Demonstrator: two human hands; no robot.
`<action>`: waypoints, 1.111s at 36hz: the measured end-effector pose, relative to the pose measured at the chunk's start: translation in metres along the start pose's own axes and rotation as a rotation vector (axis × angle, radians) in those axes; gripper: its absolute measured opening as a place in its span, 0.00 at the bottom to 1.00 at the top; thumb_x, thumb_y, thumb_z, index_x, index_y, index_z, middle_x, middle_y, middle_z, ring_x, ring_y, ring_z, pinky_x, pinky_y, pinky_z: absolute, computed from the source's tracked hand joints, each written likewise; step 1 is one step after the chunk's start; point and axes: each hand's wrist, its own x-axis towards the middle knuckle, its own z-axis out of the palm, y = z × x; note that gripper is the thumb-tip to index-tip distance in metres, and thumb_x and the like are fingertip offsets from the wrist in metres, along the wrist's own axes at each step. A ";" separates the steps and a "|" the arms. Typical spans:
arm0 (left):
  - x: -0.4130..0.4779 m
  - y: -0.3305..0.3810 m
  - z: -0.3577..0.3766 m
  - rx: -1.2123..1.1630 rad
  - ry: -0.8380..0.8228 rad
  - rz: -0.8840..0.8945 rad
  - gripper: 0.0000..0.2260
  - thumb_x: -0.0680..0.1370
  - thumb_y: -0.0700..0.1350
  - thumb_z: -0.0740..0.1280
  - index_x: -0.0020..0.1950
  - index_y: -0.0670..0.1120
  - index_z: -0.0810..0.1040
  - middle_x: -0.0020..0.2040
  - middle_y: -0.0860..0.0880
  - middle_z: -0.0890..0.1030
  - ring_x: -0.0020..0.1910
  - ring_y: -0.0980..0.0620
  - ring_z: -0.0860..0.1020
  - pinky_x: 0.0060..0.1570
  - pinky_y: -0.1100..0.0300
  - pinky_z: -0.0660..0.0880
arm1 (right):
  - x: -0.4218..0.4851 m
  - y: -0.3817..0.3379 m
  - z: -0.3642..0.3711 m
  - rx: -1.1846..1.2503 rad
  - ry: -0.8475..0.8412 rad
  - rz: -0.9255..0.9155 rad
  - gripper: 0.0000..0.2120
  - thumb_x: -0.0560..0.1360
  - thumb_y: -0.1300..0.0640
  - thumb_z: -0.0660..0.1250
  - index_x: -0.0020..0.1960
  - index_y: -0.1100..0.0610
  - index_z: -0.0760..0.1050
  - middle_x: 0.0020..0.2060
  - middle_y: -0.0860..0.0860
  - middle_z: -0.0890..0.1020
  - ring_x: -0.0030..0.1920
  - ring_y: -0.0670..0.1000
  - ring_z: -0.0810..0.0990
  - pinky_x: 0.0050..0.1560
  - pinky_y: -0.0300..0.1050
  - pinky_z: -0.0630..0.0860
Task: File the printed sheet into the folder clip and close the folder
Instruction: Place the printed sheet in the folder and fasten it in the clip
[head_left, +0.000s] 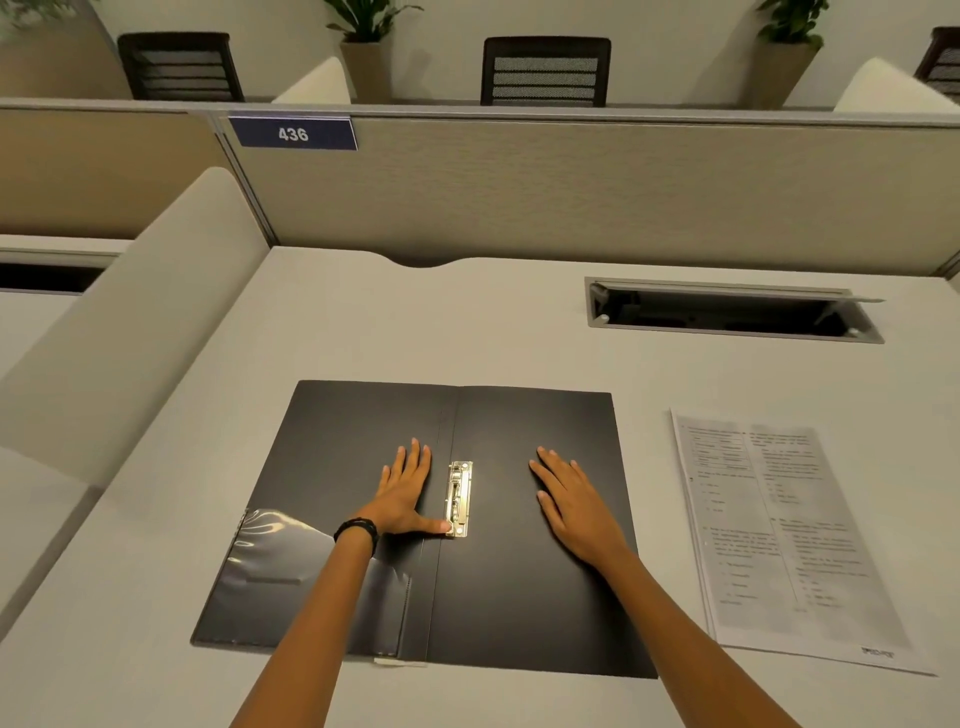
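Observation:
A black folder (519, 587) lies open and flat on the desk in front of me. Its brass clip (459, 498) sits just right of the spine, lying flat. My left hand (402, 493) rests palm down on the left cover, fingers spread, thumb tip touching the lower end of the clip. My right hand (574, 506) lies palm down on the right cover, holding nothing. The printed sheet (779, 530) lies flat on the desk to the right of the folder, apart from both hands. A clear plastic pocket (291, 566) covers the lower part of the left cover.
The pale desk (467, 322) is walled by a beige partition (571, 187) at the back and a curved divider (140, 312) on the left. An open cable hatch (727, 312) sits at the back right. Chairs and potted plants stand beyond the partition.

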 end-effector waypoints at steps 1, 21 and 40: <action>0.000 0.000 0.000 0.001 -0.001 0.000 0.54 0.68 0.60 0.71 0.73 0.41 0.34 0.75 0.41 0.33 0.73 0.40 0.33 0.72 0.43 0.37 | 0.000 0.000 0.000 0.006 0.005 0.000 0.22 0.80 0.51 0.51 0.73 0.52 0.55 0.74 0.49 0.59 0.75 0.47 0.54 0.74 0.42 0.44; -0.005 0.002 -0.004 -0.051 -0.035 0.022 0.54 0.68 0.58 0.72 0.73 0.41 0.32 0.74 0.41 0.31 0.73 0.39 0.32 0.71 0.43 0.35 | -0.001 0.003 0.000 -0.043 -0.042 0.017 0.25 0.79 0.47 0.50 0.74 0.50 0.49 0.75 0.47 0.53 0.75 0.46 0.49 0.73 0.43 0.41; -0.005 0.004 -0.004 -0.013 -0.027 0.011 0.55 0.67 0.59 0.72 0.73 0.41 0.33 0.75 0.41 0.32 0.73 0.40 0.32 0.72 0.43 0.35 | -0.009 -0.007 -0.003 0.078 0.112 0.170 0.20 0.80 0.57 0.54 0.71 0.56 0.61 0.72 0.53 0.64 0.73 0.51 0.61 0.73 0.41 0.48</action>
